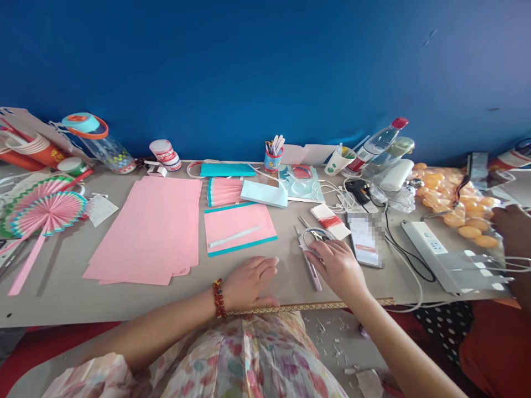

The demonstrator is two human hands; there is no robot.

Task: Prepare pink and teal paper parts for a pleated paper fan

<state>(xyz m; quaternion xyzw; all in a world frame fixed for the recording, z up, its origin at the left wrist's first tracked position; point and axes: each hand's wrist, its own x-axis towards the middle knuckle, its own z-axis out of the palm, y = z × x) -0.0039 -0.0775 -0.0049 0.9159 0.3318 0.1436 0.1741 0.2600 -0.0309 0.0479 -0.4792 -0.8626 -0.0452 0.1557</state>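
My left hand (251,282), with a red bead bracelet on the wrist, rests at the table's front edge. Its fingers are stretched out and hold nothing. My right hand (338,268) is closed at the loop handles of a pair of scissors (316,234); the fingers partly hide them. A slim white and purple tool (313,272) lies beside that hand. Ahead of my left hand is a pink sheet with teal borders (240,228), with a narrow white strip (234,236) on it. Behind it are a pleated pink paper (226,191) and a folded pale blue paper (264,193).
Pink sheets (149,232) are stacked at left beside paper fans (52,213). A phone (365,241), red thread on a card (331,221), a glue gun (357,189) and a power strip (433,251) lie at right. Another person's arm (514,249) is at far right.
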